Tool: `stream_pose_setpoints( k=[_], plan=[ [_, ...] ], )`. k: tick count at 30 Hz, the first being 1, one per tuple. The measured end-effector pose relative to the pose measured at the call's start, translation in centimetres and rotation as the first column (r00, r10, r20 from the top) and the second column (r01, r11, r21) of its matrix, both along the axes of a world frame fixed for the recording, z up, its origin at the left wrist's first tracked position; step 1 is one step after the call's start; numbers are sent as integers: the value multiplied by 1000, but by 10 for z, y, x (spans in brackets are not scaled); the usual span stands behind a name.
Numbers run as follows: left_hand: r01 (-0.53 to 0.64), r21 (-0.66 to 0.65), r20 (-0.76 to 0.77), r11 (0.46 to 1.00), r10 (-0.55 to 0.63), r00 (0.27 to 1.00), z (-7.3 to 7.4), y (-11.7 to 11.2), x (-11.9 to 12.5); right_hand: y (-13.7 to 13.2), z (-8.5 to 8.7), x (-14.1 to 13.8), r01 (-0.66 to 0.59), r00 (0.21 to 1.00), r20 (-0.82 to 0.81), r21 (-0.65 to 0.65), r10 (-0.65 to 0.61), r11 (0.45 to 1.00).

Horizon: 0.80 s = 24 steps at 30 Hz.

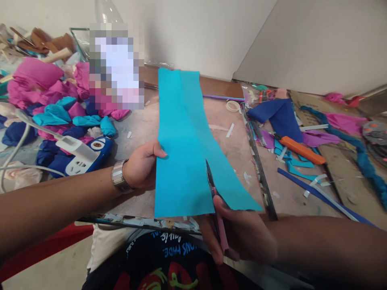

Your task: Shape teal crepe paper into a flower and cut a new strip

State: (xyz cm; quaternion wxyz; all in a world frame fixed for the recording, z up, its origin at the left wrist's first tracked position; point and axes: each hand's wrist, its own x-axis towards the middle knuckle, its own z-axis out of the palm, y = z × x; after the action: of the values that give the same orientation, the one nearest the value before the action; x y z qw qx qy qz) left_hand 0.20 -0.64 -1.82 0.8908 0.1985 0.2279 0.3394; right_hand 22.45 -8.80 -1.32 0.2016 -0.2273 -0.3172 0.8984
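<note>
A long turquoise sheet [181,169], paper or thin fabric, is held up over the work table. My left hand [143,165] grips its left edge, the thumb on top and the other fingers hidden beneath. At the near edge, my right hand [242,233] is closed round the pink handles of a pair of scissors [222,233]. One dark blade lies above the sheet and points away from me. A slit runs from the near edge up to the blades, and the strip to its right spreads outward.
Pink, turquoise and navy bundles [57,108] pile up at the left beside a blue-and-white power strip [90,155] with a charger. An orange utility knife [302,150], tape roll [232,106], navy piece [279,119] and scraps lie right. A blurred patch covers something behind.
</note>
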Motion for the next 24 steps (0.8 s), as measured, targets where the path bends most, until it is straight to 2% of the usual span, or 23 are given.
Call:
stream_pose_setpoints(
  k=[14,20,24],
  plan=[
    [54,56,39,997,-56,998,-4,-2,-2,3,1,-2,-28,998,49,38,26,999],
    [66,57,42,996,-68,997,-4,-2,-3,2,-2,-2,21,999,27,54,-22,998],
    [73,56,63,996,-76,995,-4,0,-3,3,0,-2,-4,1000,11,37,4,999]
  ],
)
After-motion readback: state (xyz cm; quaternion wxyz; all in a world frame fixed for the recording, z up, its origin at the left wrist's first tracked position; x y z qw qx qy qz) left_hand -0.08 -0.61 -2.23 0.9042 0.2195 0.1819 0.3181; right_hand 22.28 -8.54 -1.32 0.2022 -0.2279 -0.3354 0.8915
